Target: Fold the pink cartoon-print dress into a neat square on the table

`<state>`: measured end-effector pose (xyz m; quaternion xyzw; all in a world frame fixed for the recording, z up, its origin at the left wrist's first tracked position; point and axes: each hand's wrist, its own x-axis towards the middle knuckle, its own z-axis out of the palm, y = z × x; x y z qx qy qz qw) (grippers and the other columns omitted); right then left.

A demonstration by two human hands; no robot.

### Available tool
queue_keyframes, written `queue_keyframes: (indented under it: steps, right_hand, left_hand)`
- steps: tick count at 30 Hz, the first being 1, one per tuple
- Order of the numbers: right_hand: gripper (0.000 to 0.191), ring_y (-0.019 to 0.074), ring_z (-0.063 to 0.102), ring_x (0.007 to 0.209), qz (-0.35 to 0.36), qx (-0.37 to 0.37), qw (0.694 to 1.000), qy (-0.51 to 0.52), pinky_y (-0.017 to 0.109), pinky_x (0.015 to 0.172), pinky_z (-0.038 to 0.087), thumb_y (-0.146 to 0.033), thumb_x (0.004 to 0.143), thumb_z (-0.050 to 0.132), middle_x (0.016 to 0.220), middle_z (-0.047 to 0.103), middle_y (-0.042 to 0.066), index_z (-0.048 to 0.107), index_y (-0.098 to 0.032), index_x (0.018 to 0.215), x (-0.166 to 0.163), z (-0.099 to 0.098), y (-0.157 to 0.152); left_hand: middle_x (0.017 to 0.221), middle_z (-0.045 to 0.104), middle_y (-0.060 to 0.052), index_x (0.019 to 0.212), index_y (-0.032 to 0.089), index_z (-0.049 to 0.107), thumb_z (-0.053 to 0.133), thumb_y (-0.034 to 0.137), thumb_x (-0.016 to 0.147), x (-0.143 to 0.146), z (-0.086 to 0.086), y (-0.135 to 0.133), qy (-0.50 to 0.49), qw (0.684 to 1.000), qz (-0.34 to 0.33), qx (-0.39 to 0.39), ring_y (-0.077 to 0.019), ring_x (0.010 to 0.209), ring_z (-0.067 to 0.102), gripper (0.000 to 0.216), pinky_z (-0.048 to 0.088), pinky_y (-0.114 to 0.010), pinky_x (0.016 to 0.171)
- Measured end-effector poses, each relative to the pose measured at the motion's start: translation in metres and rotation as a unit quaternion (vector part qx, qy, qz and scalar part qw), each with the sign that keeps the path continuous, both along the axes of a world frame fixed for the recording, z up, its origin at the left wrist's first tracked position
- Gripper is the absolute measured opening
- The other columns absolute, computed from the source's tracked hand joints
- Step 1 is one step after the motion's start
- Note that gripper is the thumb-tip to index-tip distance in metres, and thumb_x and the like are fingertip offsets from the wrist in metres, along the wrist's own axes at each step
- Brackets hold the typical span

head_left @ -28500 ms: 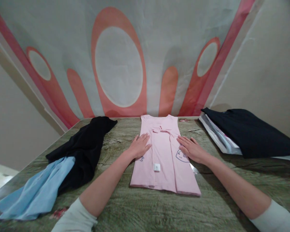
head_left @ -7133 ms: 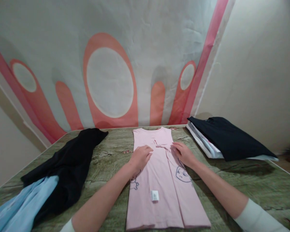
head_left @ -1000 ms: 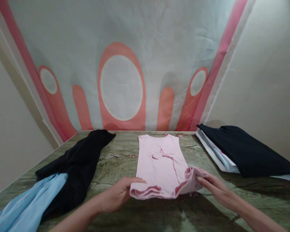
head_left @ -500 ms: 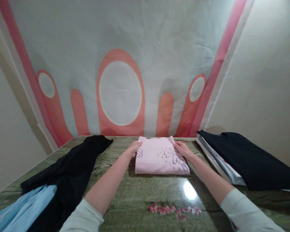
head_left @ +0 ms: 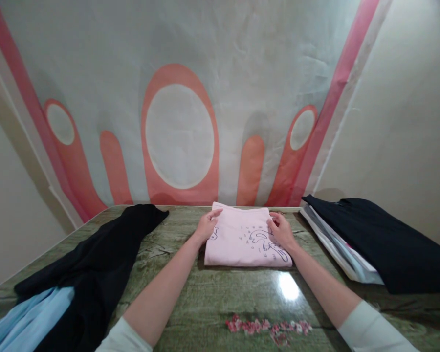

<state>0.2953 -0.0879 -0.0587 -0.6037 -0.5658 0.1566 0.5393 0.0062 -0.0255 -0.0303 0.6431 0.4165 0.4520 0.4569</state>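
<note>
A pink shirt (head_left: 242, 239) with dark line drawings lies folded into a compact rectangle at the far middle of the green table (head_left: 220, 298). My left hand (head_left: 206, 226) rests on the shirt's left edge, fingers pinched on the cloth near its far corner. At the right edge, my right hand (head_left: 280, 231) has its fingers curled on the fabric. Both forearms reach out over the table, with white sleeves at the bottom of the view.
A black garment (head_left: 99, 254) sprawls on the left, over a light blue one (head_left: 22, 325). A stack of folded clothes topped by a dark piece (head_left: 374, 239) sits at the right. A wall hanging with orange ovals (head_left: 179, 137) rises behind the table's far edge.
One second ago the shirt lay long with both hands lifting its near hem. It has since been folded over away from me into a short rectangle, and my hands now sit at its sides.
</note>
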Motion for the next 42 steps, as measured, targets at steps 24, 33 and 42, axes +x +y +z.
queue_keyframes:
  steps: [24, 33, 42]
  right_hand:
    - [0.044, 0.0231, 0.058, 0.101, 0.068, -0.028, 0.996, 0.043, 0.041, 0.084, 0.048, -0.027, 0.075, 0.051, 0.111, 0.061, 0.013, 0.049, -0.016, 0.117, 0.004, -0.001, 0.006]
    - [0.050, 0.0225, 0.060, 0.094, -0.016, -0.015, 1.000, 0.002, 0.040, 0.083, 0.048, -0.028, 0.073, 0.051, 0.110, 0.059, 0.015, 0.046, -0.011, 0.119, 0.012, -0.018, 0.015]
    - [0.038, 0.0244, 0.037, 0.124, 0.028, 0.010, 0.961, -0.273, 0.042, 0.102, 0.029, -0.033, 0.084, 0.043, 0.133, 0.046, 0.009, 0.056, -0.018, 0.116, 0.022, -0.003, 0.006]
  left_hand:
    - [0.123, 0.053, -0.009, 0.104, 0.012, 0.063, 0.047, -0.002, 0.066, -0.016, -0.003, -0.003, 0.098, 0.989, 0.034, 0.103, -0.0190, 0.109, 0.053, 0.043, 0.041, -0.031, 0.097]
    - [0.138, 0.037, -0.014, 0.119, 0.010, 0.055, 0.047, 0.007, 0.075, -0.011, 0.009, -0.020, 0.387, 0.896, 0.074, 0.205, -0.0231, 0.127, 0.034, 0.044, 0.026, -0.037, 0.107]
    - [0.147, 0.022, -0.007, 0.138, 0.028, 0.029, 0.015, 0.051, 0.093, 0.041, 0.040, -0.102, 0.518, 0.803, -0.188, 0.226, -0.0256, 0.134, 0.018, 0.053, 0.011, -0.054, 0.105]
